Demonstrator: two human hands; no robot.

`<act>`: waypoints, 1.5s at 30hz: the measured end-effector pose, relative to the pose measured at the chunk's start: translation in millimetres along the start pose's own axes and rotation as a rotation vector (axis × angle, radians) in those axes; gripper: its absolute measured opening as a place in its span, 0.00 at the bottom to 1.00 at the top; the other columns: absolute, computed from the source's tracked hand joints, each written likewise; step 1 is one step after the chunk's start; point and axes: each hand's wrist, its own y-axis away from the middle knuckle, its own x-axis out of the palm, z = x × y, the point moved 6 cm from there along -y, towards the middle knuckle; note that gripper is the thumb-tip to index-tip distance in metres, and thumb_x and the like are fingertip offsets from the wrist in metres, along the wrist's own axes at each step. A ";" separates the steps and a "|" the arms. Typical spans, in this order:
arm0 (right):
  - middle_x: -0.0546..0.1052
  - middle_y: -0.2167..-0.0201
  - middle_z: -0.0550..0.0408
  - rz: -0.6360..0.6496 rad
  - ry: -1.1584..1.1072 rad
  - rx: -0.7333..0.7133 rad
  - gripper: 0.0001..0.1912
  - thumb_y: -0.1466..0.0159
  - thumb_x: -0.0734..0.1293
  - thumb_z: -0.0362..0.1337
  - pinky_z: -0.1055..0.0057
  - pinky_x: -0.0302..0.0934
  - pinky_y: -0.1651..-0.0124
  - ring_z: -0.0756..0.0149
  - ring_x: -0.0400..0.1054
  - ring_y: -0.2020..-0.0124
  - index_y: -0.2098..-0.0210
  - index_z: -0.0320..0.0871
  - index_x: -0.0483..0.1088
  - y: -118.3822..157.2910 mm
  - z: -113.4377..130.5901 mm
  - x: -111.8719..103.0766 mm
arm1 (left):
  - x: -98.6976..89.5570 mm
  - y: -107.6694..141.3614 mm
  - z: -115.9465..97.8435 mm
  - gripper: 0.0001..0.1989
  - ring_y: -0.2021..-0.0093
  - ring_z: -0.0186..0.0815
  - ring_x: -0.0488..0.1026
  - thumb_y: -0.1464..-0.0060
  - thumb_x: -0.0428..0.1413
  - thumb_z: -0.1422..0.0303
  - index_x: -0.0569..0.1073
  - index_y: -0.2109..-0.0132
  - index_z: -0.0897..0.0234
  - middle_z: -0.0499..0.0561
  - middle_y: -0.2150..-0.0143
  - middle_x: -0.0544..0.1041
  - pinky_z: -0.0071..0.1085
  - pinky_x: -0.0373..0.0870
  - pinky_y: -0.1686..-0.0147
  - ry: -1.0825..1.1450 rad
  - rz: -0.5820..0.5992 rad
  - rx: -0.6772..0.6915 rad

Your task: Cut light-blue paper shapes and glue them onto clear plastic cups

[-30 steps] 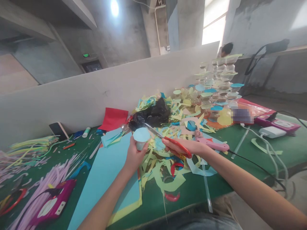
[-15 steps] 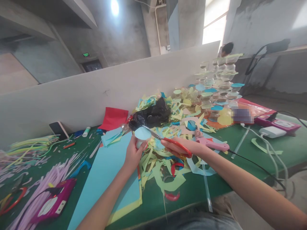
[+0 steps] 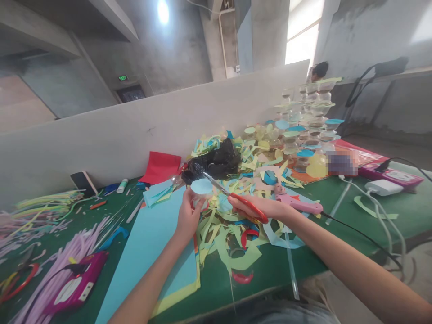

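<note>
My left hand (image 3: 188, 211) is closed around a small clear cup (image 3: 200, 202), mostly hidden by the fingers, with a light blue paper disc (image 3: 201, 186) across its top. My right hand (image 3: 253, 207) grips red-handled scissors (image 3: 248, 206), their blades pointing up and left at the disc's far right edge. Whether the blades touch the paper I cannot tell. Below both hands lies a heap of paper offcuts (image 3: 216, 225) in yellow-green and blue. A stack of large blue paper sheets (image 3: 151, 252) extends under my left forearm.
A black plastic bag (image 3: 219, 159) sits behind the hands. Stacked clear cups with paper discs (image 3: 313, 112) stand at the back right. A pink glue gun (image 3: 300, 204) trails a cord near my right forearm. Purple power strips (image 3: 77, 283) and pipe cleaners (image 3: 67, 252) lie left.
The scissors have shifted slightly, with their blades a little higher and further right against the disc. The cup and disc have tilted slightly in my left hand.
</note>
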 end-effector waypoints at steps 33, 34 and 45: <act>0.62 0.90 0.55 -0.077 0.137 0.130 0.38 0.33 0.49 0.60 0.67 0.63 0.63 0.71 0.59 0.84 0.91 0.44 0.54 -1.0 -2.0 -0.1 | -1.3 1.8 -5.3 0.22 0.46 0.44 0.70 0.39 0.49 0.55 0.61 0.43 0.62 0.57 0.51 0.73 0.41 0.64 0.48 -0.111 0.024 0.033; 0.62 0.90 0.55 -0.074 0.139 0.131 0.38 0.33 0.48 0.60 0.67 0.63 0.63 0.71 0.59 0.84 0.91 0.44 0.54 -0.6 -1.2 0.2 | -1.2 2.1 -6.1 0.22 0.46 0.45 0.70 0.40 0.50 0.55 0.61 0.43 0.62 0.57 0.51 0.73 0.41 0.65 0.48 -0.109 0.026 0.031; 0.59 0.82 0.60 0.052 0.085 -0.058 0.30 0.33 0.47 0.61 0.69 0.54 0.73 0.71 0.52 0.80 0.78 0.44 0.54 1.2 9.3 4.4 | -11.2 0.4 -8.2 0.24 0.45 0.45 0.69 0.44 0.55 0.57 0.63 0.44 0.61 0.57 0.46 0.71 0.39 0.67 0.50 -0.141 -0.031 0.089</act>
